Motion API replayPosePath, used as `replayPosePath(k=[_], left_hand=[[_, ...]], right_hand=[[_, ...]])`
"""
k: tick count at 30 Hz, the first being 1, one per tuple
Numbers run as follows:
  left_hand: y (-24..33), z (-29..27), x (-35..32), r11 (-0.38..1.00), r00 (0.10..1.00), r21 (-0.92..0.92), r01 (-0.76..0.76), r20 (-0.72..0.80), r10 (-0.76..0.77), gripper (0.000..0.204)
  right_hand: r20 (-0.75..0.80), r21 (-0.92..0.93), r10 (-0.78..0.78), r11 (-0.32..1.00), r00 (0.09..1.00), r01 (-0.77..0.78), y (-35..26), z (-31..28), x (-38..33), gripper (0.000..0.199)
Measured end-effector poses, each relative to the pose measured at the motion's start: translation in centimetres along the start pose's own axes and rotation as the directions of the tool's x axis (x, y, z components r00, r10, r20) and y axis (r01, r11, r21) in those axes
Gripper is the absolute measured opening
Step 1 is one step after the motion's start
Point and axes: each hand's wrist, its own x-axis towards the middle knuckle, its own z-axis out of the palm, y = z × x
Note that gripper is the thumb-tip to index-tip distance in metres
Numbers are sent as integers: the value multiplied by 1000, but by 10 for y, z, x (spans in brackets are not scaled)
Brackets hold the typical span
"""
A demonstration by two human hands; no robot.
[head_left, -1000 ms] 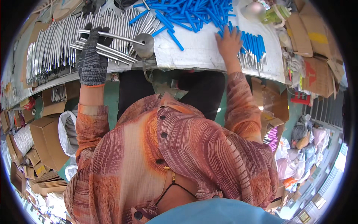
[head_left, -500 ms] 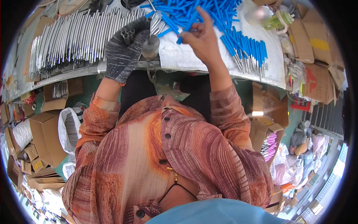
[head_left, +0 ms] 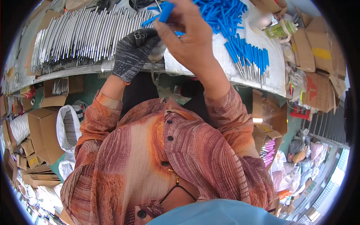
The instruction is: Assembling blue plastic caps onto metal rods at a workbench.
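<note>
My left hand (head_left: 131, 56), in a dark grey knit glove, is closed around a small bundle of metal tubes (head_left: 140, 36) whose hollow ends face up. My bare right hand (head_left: 189, 43) reaches across close beside it, pinching a short blue tube (head_left: 166, 12) between thumb and fingers. A thin metal rod (head_left: 158, 5) shows by the blue tube's far end; whether they touch I cannot tell. Beyond my right hand lies a loose heap of blue tubes (head_left: 223, 17). A grey rounded fixture (head_left: 156, 55) at the table edge is mostly hidden behind my hands.
Long silver rods (head_left: 82, 35) lie side by side on the left of the table. Blue-sleeved rods (head_left: 249, 56) form a row at right on the white cover (head_left: 275, 71). A green bottle (head_left: 281, 29) stands far right. Cardboard boxes (head_left: 45, 133) flank me below.
My right hand has moved left and nearer the camera with a blue tube, toward my left hand. My left hand has shifted slightly right and down, still gripping the metal tubes.
</note>
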Motion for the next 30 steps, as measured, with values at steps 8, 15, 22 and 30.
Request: replayPosePath(k=[8,15,22,30], left_hand=[[-31,-23,11,686,883,-620,380,23,-468,30],[-42,-47,21,549,814,-771,324,-68,-576,38],[-36,-56,17,676,830,-703,220,-229,-508,42],[-24,-46,19,858,871,-499,120,-361,-332,42]], right_hand=[[396,137,116,974,911,-183,32,5,3,19],[147,67,360,926,921,-372,42,35,-32,31],[-489,-235,223,898,844,-373,76,-53,-7,30],[-74,-949,171,-316,982,-16,171,-167,-129,46]])
